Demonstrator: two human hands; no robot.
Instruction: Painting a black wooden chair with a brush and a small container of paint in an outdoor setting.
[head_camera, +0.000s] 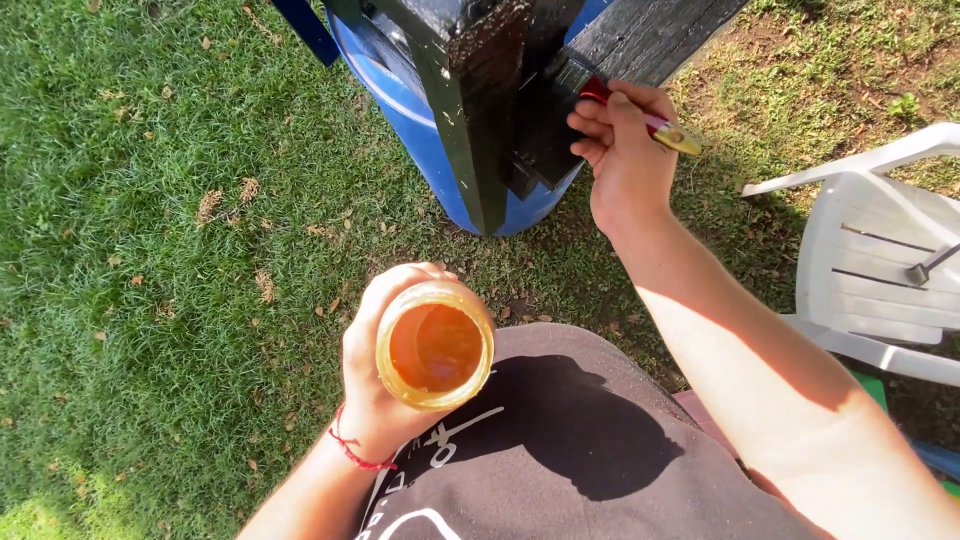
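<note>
Brush (640, 115) in right hand (625, 160), handle pointing lower right.

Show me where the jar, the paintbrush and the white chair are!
jar (435, 347): head view, on its open mouth, held in the left hand.
paintbrush (672, 132): head view, on the handle past the right hand's fingers.
white chair (868, 232): head view, on the seat.

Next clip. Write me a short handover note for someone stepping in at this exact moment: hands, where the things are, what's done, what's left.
Left hand: holds an open jar of amber liquid, upright near the torso.
Right hand: grips a red-handled paintbrush, bristles against the black wooden frame resting over a blue barrel.
Done: the visible wood looks dark and glossy.
Left: cannot tell how much remains uncoated.
White plastic chair stands on the right.
</note>
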